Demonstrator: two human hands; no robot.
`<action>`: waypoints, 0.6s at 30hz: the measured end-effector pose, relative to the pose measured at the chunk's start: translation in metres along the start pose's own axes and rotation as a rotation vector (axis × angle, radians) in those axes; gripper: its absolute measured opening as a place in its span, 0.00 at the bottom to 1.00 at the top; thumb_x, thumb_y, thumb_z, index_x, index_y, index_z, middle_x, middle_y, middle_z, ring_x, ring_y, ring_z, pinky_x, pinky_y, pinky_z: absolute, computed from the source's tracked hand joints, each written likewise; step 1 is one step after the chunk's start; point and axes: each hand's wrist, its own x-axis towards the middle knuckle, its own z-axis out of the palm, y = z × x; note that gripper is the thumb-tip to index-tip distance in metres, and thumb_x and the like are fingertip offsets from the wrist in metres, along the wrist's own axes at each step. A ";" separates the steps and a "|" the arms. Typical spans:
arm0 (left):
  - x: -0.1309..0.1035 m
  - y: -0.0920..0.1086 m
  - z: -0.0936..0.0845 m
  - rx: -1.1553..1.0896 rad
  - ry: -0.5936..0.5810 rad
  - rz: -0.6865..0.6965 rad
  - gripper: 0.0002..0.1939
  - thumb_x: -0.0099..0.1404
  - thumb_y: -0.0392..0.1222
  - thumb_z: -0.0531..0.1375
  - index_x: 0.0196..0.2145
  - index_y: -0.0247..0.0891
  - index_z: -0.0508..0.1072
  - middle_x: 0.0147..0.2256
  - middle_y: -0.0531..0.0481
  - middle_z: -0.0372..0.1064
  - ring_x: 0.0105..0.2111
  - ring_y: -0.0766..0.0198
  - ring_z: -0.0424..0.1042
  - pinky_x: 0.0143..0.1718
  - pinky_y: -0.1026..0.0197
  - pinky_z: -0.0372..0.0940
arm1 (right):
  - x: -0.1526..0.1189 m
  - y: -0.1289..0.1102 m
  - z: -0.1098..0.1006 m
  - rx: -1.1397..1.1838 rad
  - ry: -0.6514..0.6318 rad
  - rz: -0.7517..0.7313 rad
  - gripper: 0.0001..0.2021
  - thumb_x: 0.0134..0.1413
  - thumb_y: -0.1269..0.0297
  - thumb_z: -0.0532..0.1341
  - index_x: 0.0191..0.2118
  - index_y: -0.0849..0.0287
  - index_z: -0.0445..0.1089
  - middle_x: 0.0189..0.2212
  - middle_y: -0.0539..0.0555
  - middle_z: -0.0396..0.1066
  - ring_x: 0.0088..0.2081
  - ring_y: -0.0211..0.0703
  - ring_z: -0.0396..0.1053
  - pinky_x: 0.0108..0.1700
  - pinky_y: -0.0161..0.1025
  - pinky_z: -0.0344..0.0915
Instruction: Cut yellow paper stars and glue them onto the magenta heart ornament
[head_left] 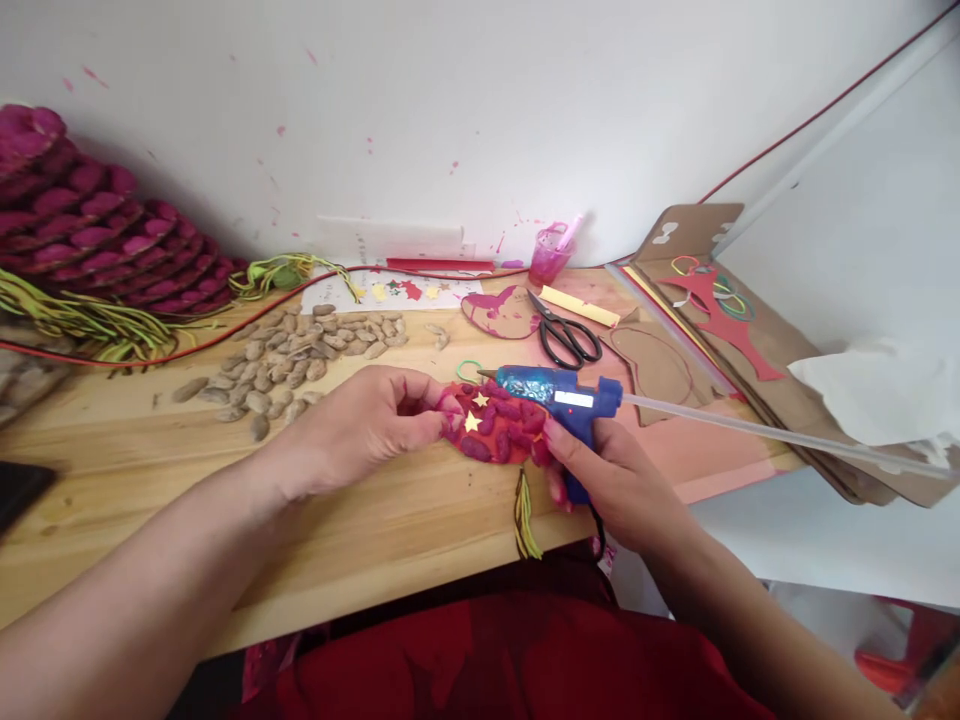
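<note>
A red decorated piece (504,440), covered with magenta-painted peanuts, is held up over the table's front part. Two gold stars (472,422) sit on its left half, a green loop (468,370) shows at its top, and a yellow-green tassel (527,515) hangs below. My left hand (390,420) is closed, pinching the piece's left edge. My right hand (607,470) is wrapped round the handle of a blue glue gun (536,384), its thumb at the piece's right edge. The gun's nozzle points left, just behind the piece; a long clear glue stick (750,425) runs out its back.
Unpainted peanuts (277,360) lie in a heap at left. Black scissors (568,338), a painted cardboard cutout (501,312) and a pink cup (550,255) stand behind the gun. Cardboard sheets (810,440) fill the right side. A red cord (289,300) crosses the table; a magenta peanut-covered form (105,220) is far left.
</note>
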 end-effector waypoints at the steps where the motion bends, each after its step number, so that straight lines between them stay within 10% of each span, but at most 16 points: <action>1: 0.001 -0.002 -0.004 -0.021 -0.014 -0.023 0.09 0.58 0.46 0.65 0.31 0.38 0.77 0.28 0.54 0.71 0.26 0.70 0.65 0.28 0.67 0.59 | -0.002 0.000 -0.005 -0.073 0.011 -0.005 0.21 0.60 0.45 0.58 0.28 0.59 0.65 0.18 0.48 0.66 0.19 0.34 0.62 0.22 0.32 0.59; 18: 0.011 -0.007 -0.021 0.018 0.042 -0.089 0.07 0.53 0.44 0.66 0.29 0.39 0.78 0.25 0.52 0.71 0.23 0.69 0.65 0.25 0.67 0.61 | -0.026 -0.013 -0.013 -0.562 -0.099 -0.251 0.12 0.66 0.57 0.55 0.48 0.51 0.72 0.38 0.50 0.73 0.38 0.43 0.69 0.40 0.38 0.64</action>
